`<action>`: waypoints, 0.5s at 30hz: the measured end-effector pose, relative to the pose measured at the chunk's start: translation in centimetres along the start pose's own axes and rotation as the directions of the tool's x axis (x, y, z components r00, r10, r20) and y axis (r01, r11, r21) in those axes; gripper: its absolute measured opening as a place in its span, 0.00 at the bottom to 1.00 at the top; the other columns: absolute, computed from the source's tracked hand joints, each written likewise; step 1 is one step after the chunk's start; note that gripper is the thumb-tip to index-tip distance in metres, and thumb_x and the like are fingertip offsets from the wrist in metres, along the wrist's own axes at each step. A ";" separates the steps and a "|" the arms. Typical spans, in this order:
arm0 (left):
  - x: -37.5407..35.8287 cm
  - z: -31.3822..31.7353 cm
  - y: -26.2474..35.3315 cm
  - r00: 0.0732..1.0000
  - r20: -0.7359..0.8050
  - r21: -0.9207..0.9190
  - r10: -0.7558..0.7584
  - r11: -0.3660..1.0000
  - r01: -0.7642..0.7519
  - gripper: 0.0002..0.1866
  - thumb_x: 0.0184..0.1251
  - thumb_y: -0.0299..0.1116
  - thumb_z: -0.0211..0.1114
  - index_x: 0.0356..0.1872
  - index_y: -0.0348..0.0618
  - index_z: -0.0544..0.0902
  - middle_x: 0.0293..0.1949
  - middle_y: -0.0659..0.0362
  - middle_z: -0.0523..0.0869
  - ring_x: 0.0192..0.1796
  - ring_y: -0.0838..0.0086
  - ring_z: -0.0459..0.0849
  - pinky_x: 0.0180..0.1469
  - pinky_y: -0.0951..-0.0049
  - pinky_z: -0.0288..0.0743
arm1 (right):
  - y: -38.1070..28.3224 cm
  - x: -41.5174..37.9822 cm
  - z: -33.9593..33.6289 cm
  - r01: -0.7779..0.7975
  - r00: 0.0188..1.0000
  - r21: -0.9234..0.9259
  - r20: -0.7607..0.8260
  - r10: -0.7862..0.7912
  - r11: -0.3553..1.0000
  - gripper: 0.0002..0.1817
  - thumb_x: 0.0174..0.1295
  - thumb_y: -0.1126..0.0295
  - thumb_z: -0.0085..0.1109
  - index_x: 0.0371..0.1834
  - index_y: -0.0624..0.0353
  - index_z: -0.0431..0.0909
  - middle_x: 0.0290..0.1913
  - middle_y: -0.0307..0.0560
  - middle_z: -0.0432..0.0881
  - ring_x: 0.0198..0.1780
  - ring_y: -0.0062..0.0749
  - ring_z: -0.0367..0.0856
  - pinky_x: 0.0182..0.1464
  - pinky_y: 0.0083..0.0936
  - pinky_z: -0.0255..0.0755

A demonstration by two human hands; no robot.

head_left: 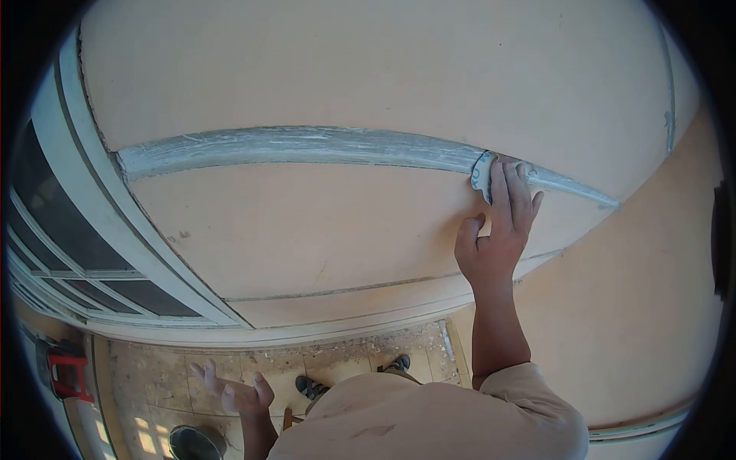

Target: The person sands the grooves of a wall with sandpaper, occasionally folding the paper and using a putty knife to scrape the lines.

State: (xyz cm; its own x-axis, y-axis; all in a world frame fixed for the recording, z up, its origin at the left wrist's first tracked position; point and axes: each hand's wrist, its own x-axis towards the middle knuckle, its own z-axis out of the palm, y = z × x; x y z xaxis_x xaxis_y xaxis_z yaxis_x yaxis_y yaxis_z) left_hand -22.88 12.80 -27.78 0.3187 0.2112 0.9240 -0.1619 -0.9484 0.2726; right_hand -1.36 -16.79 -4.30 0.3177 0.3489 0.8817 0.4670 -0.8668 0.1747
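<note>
Across the pale wall runs a curved grey-blue strip (307, 146) with whitish streaks. Against its right part, my right hand (498, 215) presses a piece of white sheet with blue print (481, 172) under its fingers. The strip narrows to the right of the hand. My left hand (236, 389) is low at the left, away from the wall, with its fingers apart and nothing in it.
A window with pale frame (115, 192) borders the wall at left. Below are a dirty tiled floor (169, 376), a dark bucket (197, 443) and a red stool (69, 372) at lower left. Another wall (613, 307) meets this one at right.
</note>
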 end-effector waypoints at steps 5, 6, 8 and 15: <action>-1.0 -0.6 0.2 0.996 0.086 0.031 0.006 0.999 -0.009 0.34 0.71 0.34 0.56 0.74 0.57 0.52 0.68 0.41 0.64 0.71 0.42 0.65 0.71 0.24 0.47 | -2.8 0.8 0.8 -0.024 0.993 0.219 -0.104 0.048 0.975 0.40 0.43 0.73 0.51 0.68 0.65 0.70 0.67 0.58 0.70 0.71 0.67 0.62 0.71 0.70 0.47; -0.6 -0.3 0.2 0.995 0.094 0.021 0.032 0.999 -0.034 0.34 0.71 0.34 0.56 0.74 0.57 0.52 0.68 0.41 0.64 0.71 0.42 0.65 0.71 0.24 0.47 | -3.6 1.3 0.3 -0.047 0.991 0.211 -0.111 0.072 0.976 0.40 0.43 0.73 0.51 0.68 0.65 0.70 0.67 0.58 0.70 0.71 0.67 0.62 0.71 0.70 0.47; 0.2 0.0 0.7 0.994 0.091 0.023 0.058 0.998 -0.060 0.33 0.71 0.33 0.56 0.73 0.55 0.52 0.67 0.41 0.65 0.71 0.42 0.65 0.71 0.24 0.46 | -4.3 1.6 -1.0 -0.004 0.997 0.162 0.073 -0.008 0.987 0.40 0.41 0.76 0.48 0.67 0.63 0.72 0.68 0.58 0.71 0.72 0.61 0.64 0.72 0.66 0.47; 3.1 3.5 3.2 0.985 -0.017 -0.063 0.174 0.983 -0.174 0.30 0.69 0.30 0.56 0.69 0.53 0.54 0.65 0.43 0.66 0.70 0.46 0.66 0.73 0.24 0.45 | 4.4 0.0 -2.4 0.027 0.998 0.016 0.056 -0.028 1.000 0.33 0.49 0.73 0.54 0.65 0.44 0.76 0.66 0.36 0.77 0.70 0.39 0.71 0.71 0.70 0.49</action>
State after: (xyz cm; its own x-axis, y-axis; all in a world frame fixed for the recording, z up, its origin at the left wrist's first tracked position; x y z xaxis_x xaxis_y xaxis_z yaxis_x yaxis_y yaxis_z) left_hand -19.17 9.63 -25.01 0.2699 0.0471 0.9617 -0.2736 -0.9539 0.1235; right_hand -1.28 -21.42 -2.52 0.3501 0.3920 0.8507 0.4885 -0.8513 0.1913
